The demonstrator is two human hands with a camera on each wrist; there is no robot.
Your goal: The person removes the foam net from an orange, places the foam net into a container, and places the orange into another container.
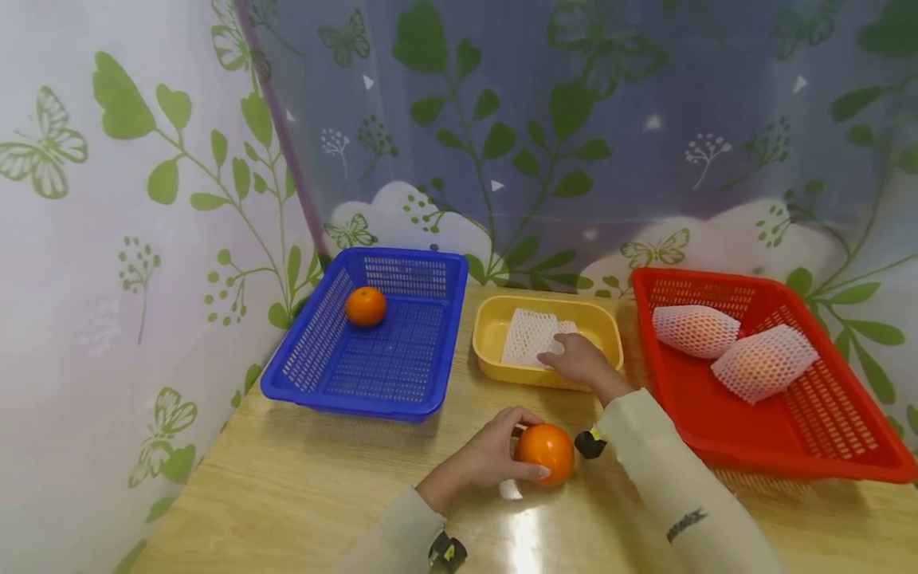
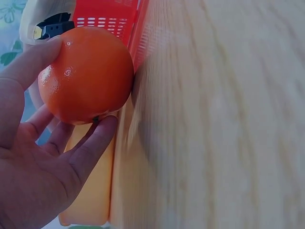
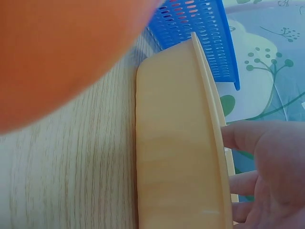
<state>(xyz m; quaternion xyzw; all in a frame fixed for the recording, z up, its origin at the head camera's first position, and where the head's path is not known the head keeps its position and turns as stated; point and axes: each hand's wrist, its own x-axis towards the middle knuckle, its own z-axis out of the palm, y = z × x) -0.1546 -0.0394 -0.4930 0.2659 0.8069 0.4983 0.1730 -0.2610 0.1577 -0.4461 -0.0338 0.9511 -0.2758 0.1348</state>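
Note:
My left hand (image 1: 495, 450) holds an orange (image 1: 547, 454) at the wooden table, thumb and fingers around its side. In the left wrist view the orange (image 2: 88, 74) has its stem spot close to a fingertip. My right hand (image 1: 581, 363) reaches over the near rim of a yellow basket (image 1: 490, 363), its fingers at the white foam net sleeves (image 1: 529, 335) lying inside. In the right wrist view the fingers of the right hand (image 3: 274, 171) extend past the rim, and their tips are hidden. Whether they touch a sleeve is unclear.
At the left stands a blue basket (image 1: 337, 383) with one orange (image 1: 366, 306) in it. A red basket (image 1: 717, 438) on the right holds two fruits in foam nets, one net-wrapped fruit (image 1: 696, 331) behind the other. A patterned curtain (image 1: 502, 119) hangs behind the table (image 1: 287, 494).

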